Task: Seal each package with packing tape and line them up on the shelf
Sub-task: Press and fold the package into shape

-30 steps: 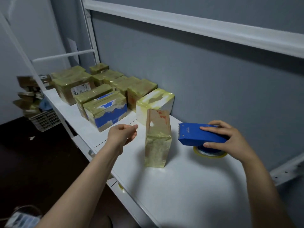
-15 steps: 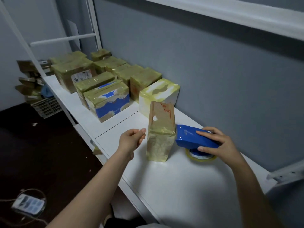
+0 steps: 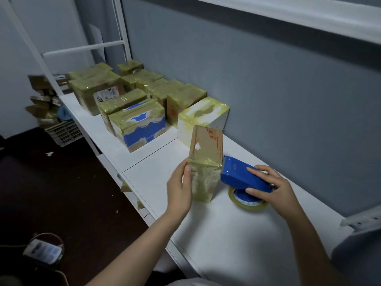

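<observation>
A narrow brown package (image 3: 205, 162), partly wrapped in yellowish tape, stands upright on the white shelf (image 3: 226, 234). My left hand (image 3: 180, 187) touches its left side with fingers nearly straight, thumb at the front edge. My right hand (image 3: 272, 191) grips the blue tape dispenser (image 3: 241, 177), whose front end meets the package's right edge. The tape roll (image 3: 247, 202) sits under the dispenser on the shelf.
Several taped packages (image 3: 140, 120) stand in rows further left along the shelf, the nearest a white one (image 3: 203, 118) against the grey wall. Beyond the shelf's far end are stacked cartons and a plastic basket (image 3: 61, 132). The dark floor lies left of the shelf edge.
My left hand moved right from beside the package to touch its left side. My right hand brought the dispenser left until it met the package's right edge.
</observation>
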